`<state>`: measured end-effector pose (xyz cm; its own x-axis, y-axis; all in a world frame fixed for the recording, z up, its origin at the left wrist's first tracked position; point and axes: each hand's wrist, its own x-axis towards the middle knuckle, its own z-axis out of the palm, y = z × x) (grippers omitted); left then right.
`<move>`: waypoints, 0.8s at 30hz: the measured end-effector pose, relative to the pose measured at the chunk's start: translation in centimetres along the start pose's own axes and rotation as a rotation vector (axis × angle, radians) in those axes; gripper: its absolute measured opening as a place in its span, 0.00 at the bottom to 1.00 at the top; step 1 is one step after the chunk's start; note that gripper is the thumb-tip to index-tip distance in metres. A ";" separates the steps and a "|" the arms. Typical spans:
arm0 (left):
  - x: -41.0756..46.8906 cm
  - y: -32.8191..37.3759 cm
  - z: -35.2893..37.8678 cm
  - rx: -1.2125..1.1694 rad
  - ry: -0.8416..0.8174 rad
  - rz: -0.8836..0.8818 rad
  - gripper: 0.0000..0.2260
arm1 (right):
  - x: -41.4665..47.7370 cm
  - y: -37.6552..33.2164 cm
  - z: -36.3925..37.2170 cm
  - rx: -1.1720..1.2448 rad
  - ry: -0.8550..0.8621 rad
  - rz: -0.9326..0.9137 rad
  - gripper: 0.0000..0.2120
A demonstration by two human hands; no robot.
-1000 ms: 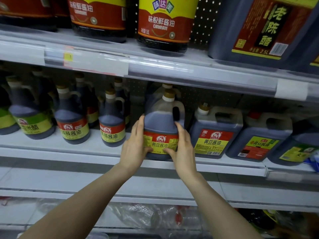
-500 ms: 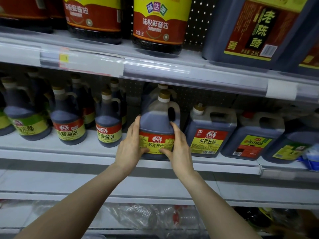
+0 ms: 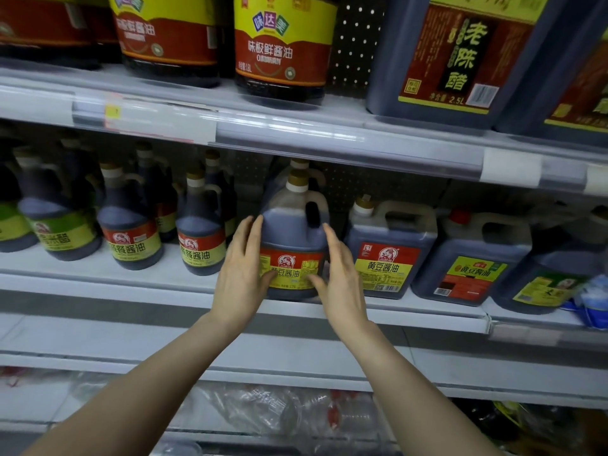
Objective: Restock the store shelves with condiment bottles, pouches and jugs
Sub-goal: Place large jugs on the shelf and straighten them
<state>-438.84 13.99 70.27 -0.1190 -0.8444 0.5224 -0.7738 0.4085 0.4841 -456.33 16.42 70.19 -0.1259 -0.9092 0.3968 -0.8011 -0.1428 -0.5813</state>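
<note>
– Hands first! What are they doing?
– Both are flat and spread. See, the left hand (image 3: 241,268) lies on the left side of the soy sauce jug (image 3: 292,232), fingers straight, thumb across the label. And the right hand (image 3: 340,278) is at the jug's other side, fingers straight up, thumb tip on the label.
– Where is the jug?
– It stands upright at the front edge of the middle shelf (image 3: 98,274), with its gold cap at 12 o'clock.
– What does its label say?
– It is red and yellow and reads 黄豆酱油.
– What is at 3 o'clock from it?
– A square jug (image 3: 391,258) just beside it, with the same words, 黄豆酱油. Further that way is a green-label jug (image 3: 473,274).
– And at 9 o'clock?
– A round bottle (image 3: 200,238) near it, with a red and yellow label ending in 酱油, and more like it further along.
– And up at 12 o'clock?
– On the top shelf (image 3: 296,136) sits a big bottle (image 3: 283,44) that says 味达美 and 味极鲜酱油. At 1 o'clock a dark vinegar jug (image 3: 460,54) reads 老陈醋 and 2.5L.
</note>
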 end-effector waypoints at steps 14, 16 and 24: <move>-0.5 5.1 1.2 0.074 0.100 0.142 0.34 | 0.0 1.6 -6.0 0.079 0.075 -0.170 0.36; -0.4 6.3 1.6 0.059 0.093 0.163 0.33 | 0.0 2.0 -7.1 0.073 0.107 -0.194 0.35; -0.4 11.3 3.4 -0.081 0.025 0.167 0.29 | -0.4 4.8 -11.1 0.059 0.102 -0.167 0.34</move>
<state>-449.67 17.80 73.14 -0.2247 -0.7541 0.6172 -0.6920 0.5694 0.4437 -466.60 20.47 75.14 -0.0555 -0.8271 0.5592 -0.7808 -0.3132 -0.5406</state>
